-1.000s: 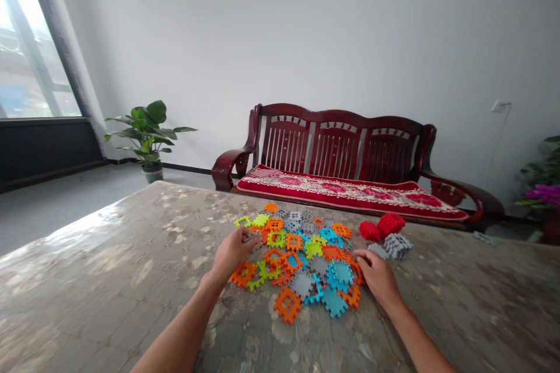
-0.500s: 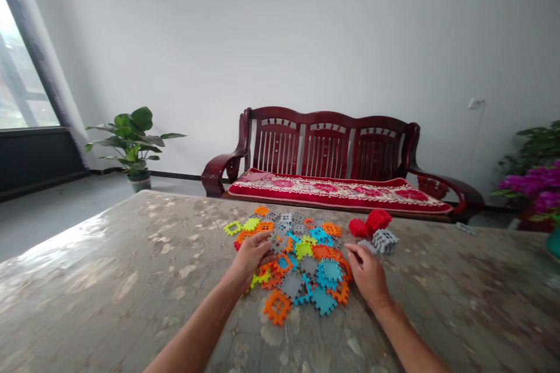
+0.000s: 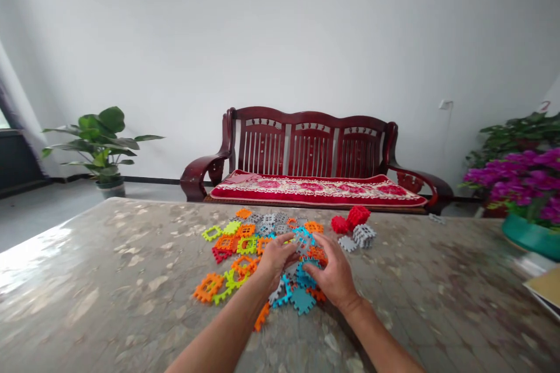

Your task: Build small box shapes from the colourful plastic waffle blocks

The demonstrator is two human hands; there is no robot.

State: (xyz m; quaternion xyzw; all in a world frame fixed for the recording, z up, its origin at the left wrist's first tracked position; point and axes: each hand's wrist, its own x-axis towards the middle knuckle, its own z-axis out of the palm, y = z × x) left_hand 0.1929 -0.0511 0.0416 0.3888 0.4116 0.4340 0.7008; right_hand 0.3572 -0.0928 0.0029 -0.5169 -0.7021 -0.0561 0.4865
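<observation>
Spread over the table is a heap of square interlocking plastic tiles in orange, blue, lime, grey and red. My left hand (image 3: 277,261) is closed on a grey interlocking tile (image 3: 302,241) with window-like holes, held just above the heap. My right hand (image 3: 335,273) has its thumb and fingers apart; its fingertips come close to the tile's right edge, and I cannot tell if they touch. Below the thumb lie blue tiles (image 3: 303,299). Orange tiles (image 3: 209,288) and a lime tile (image 3: 212,233) lie left of my left hand.
Red joined pieces (image 3: 359,217) and a stack of grey tiles (image 3: 364,235) stand right of the heap on the patterned table (image 3: 131,291). Purple flowers in a teal pot (image 3: 529,236) stand at the right edge. A wooden bench (image 3: 310,145) is behind the table.
My hands have come together over the heap, with a grey tile now raised between them. Tiles on the left side have spread out. The view has turned slightly right.
</observation>
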